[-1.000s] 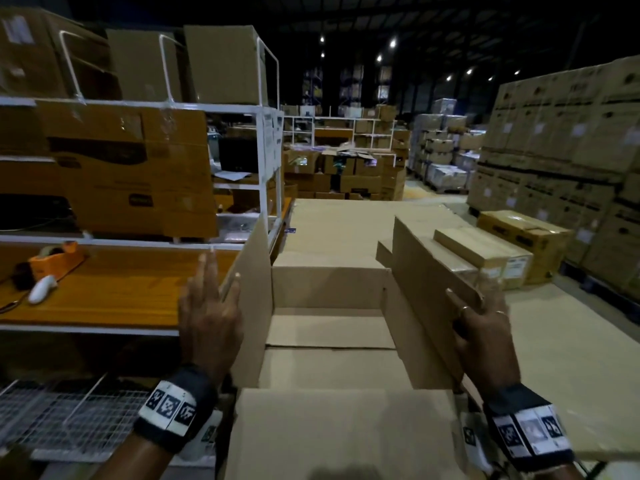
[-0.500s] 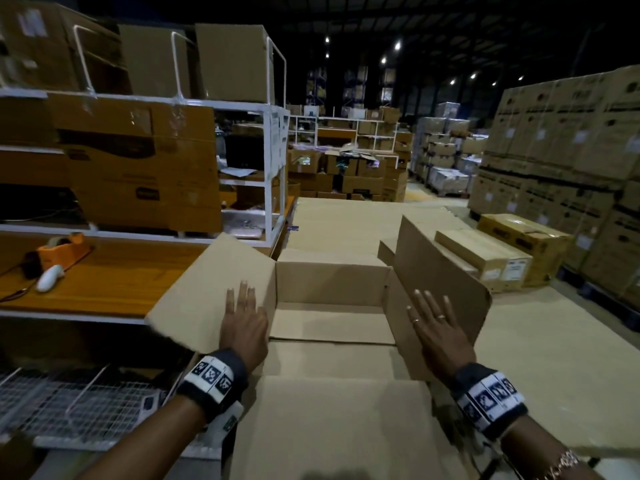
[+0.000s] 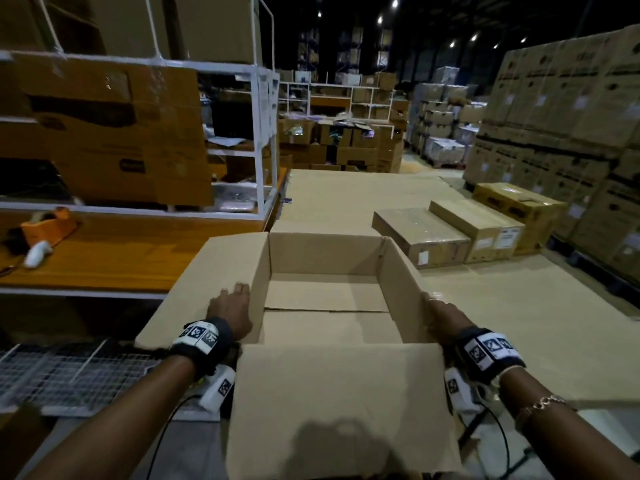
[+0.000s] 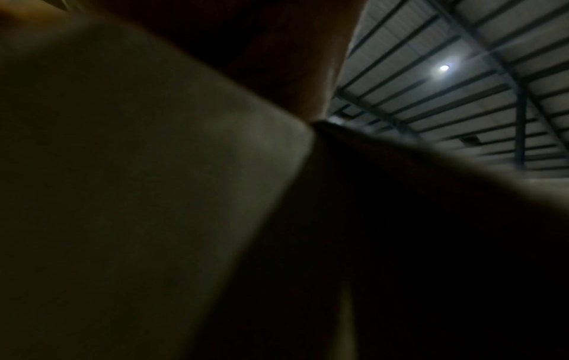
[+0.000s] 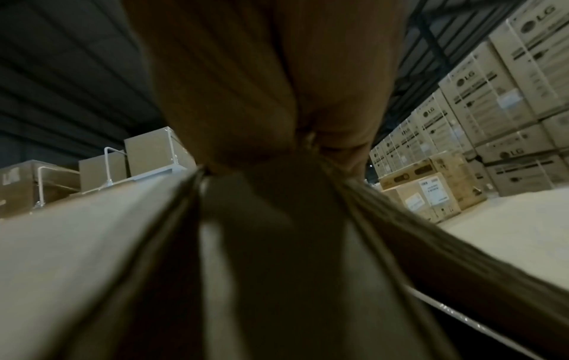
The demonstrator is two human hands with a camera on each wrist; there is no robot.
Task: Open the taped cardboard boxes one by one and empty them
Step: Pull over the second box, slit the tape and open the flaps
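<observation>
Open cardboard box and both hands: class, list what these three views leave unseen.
- Right hand fingers: head view, hidden behind the open box wall.
- Left hand: left wrist view too dark and blurred.
- Box's near inside corner: head view, covered by the near flap.
- Labels on the sealed boxes: too small.

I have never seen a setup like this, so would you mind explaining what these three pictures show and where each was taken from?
No machine here: a person wears three cameras. The head view looks down at both arms over an open cardboard box, which appears empty. The left hand presses flat on the box's left flap; the right hand is at the right wall, its fingers hidden, so its grip cannot be told. The banded wrists carry the other two cameras. The left wrist view is dark: cardboard up close and the roof. The right wrist view looks along the hand at the box edge. Beyond lie sealed boxes on a cardboard-covered surface.
</observation>
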